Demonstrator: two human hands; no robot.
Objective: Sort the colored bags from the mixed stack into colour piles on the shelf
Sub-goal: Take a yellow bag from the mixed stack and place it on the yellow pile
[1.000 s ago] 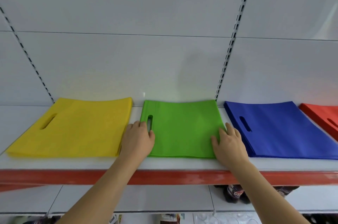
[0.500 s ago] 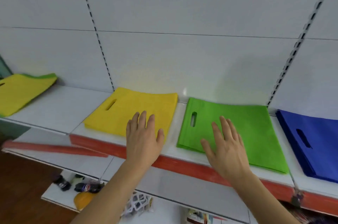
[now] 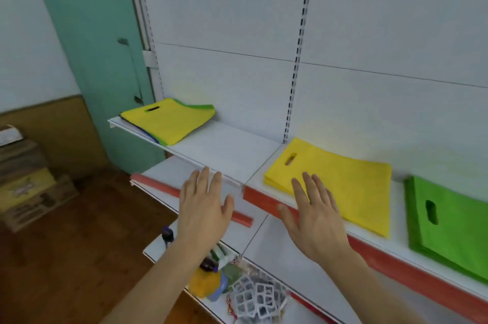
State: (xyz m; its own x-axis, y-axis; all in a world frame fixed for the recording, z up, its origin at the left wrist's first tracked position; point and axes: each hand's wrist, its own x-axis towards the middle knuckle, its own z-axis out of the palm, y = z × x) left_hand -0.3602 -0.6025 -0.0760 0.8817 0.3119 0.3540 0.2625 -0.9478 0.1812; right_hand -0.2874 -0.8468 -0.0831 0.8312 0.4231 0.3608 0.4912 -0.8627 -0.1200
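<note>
The mixed stack (image 3: 169, 122) lies at the far left end of the white shelf (image 3: 224, 149), a yellow bag on top with green and blue edges showing under it. A yellow pile (image 3: 340, 181) sits further right, and a green pile (image 3: 454, 228) at the right edge. My left hand (image 3: 203, 207) hovers with straight fingers in front of the shelf edge, holding nothing. My right hand (image 3: 311, 218) is spread flat before the yellow pile's near corner, also holding nothing.
A red strip (image 3: 266, 199) runs along the shelf's front edge. A lower shelf (image 3: 163, 249) holds small toys, cube puzzles (image 3: 253, 297) and bottles. A teal door (image 3: 100, 59) stands at the left, with cardboard boxes (image 3: 26, 178) on the wooden floor.
The view swung left, so the mixed stack came into sight and the blue and red piles left it. Both hands came off the green pile and now hover left of it, fingers spread.
</note>
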